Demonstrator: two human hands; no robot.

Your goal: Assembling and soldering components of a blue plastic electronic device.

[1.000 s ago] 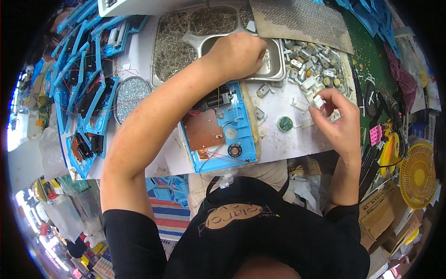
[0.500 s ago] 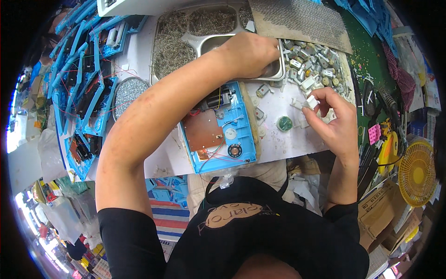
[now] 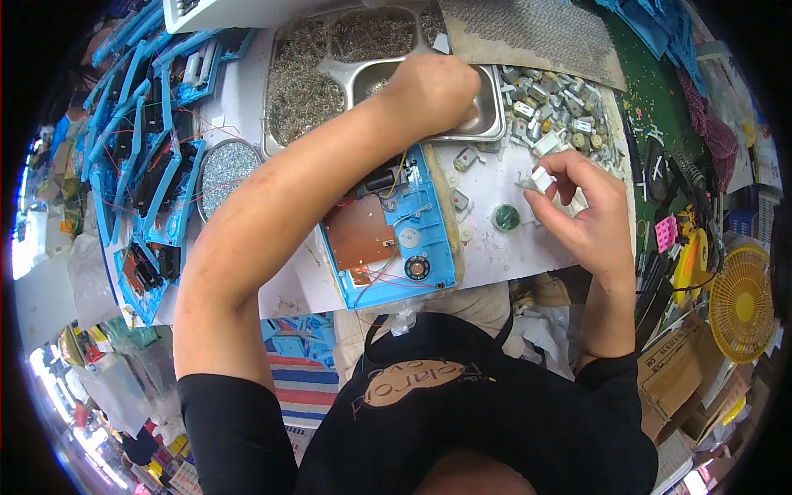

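Note:
My left hand (image 3: 437, 92) is over the right compartment of a divided metal tray (image 3: 493, 99), with its fingers curled together and their tips hidden. Whatever they may hold cannot be made out. Between the thumb and fingers of my right hand (image 3: 587, 213) is a small white plastic part (image 3: 541, 179), held above the table. Beneath my left forearm lies an open blue plastic housing (image 3: 431, 227) with a brown circuit board (image 3: 360, 235), a small speaker (image 3: 417, 267) and thin wires. A pile of small metal motors (image 3: 569, 111) lies beyond my right hand.
Tangled small springs (image 3: 301, 91) fill the tray's other compartments. A round bowl of tiny metal pieces (image 3: 228, 169) stands left of my forearm. Several blue housings (image 3: 157, 173) are stacked at the left. A small green disc (image 3: 506, 218) lies near my right hand; a yellow fan (image 3: 743, 305) is far right.
My left hand has shifted slightly left within the tray compartment, baring more of its right side. My right hand has drawn the white part a little to the left.

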